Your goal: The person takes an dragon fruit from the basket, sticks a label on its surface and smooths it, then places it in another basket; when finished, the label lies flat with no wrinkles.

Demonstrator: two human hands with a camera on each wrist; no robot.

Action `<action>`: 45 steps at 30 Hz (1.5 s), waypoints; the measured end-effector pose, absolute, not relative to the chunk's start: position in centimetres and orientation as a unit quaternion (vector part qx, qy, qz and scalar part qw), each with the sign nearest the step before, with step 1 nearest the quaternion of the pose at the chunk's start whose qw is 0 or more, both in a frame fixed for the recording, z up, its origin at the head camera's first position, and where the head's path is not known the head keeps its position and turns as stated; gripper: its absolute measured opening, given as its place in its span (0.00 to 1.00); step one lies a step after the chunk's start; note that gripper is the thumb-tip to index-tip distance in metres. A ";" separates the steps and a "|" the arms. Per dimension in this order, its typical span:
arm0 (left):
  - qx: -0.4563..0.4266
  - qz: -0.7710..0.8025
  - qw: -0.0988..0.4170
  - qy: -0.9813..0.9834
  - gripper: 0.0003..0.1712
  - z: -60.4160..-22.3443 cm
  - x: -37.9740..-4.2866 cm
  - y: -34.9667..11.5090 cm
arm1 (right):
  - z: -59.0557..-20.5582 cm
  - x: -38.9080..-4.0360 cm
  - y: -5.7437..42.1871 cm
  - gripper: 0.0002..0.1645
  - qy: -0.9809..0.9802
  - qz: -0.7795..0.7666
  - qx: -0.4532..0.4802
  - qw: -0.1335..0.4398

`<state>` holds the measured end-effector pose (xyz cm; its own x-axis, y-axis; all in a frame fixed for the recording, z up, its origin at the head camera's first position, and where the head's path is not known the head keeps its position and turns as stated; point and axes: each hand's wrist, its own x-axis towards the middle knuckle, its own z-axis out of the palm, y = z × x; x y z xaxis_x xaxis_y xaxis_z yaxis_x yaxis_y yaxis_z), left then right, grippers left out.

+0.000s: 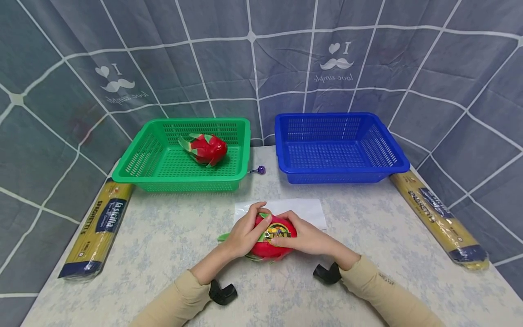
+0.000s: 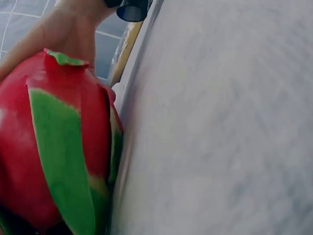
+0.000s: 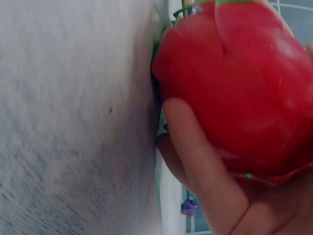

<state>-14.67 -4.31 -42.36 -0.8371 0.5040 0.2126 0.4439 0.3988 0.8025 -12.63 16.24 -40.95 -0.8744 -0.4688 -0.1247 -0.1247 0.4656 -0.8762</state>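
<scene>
A red dragon fruit [image 1: 262,250] with green-tipped scales lies near the front middle of the table, held between both hands. A round yellow-and-black label [image 1: 279,230] shows on its upper side. My left hand [image 1: 244,234] grips it from the left, thumb across the top. From the other side my right hand [image 1: 307,236] holds it, its thumb at the label's lower edge. In the left wrist view a long green scale [image 2: 63,156] runs down the fruit. The right wrist view shows a finger [image 3: 195,147] pressed along the red skin, low beside the tabletop.
Behind the hands lies a white sheet [image 1: 310,211]. A green basket [image 1: 184,185] at back left holds another dragon fruit [image 1: 208,150]; a blue basket [image 1: 343,175] stands at back right. Between them is a purple lollipop [image 1: 261,170]. Spaghetti packs [image 1: 96,227] [image 1: 441,220] flank the table.
</scene>
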 end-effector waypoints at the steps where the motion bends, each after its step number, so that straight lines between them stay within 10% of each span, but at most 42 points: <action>1: 0.274 0.463 0.039 0.842 0.29 -42.2 -14.7 -4.4 | -40.9 -12.8 16.4 0.35 0.830 -0.495 -0.178 0.187; 7: 0.222 0.401 0.075 0.886 0.37 -40.8 -14.8 -4.9 | -40.3 -13.3 17.1 0.34 0.817 -0.525 -0.169 0.168; 17: 0.240 0.335 -0.045 0.910 0.42 -38.5 -13.5 -4.9 | -38.3 -11.9 17.0 0.33 0.814 -0.544 -0.202 0.039; 25: 0.305 0.343 -0.113 0.881 0.45 -38.2 -13.1 -4.9 | -37.8 -11.7 17.3 0.39 0.778 -0.570 -0.253 0.077; 45: 0.383 0.307 -0.066 0.869 0.53 -34.6 -12.8 -7.3 | -38.1 -11.2 16.9 0.49 0.702 -0.597 -0.388 0.007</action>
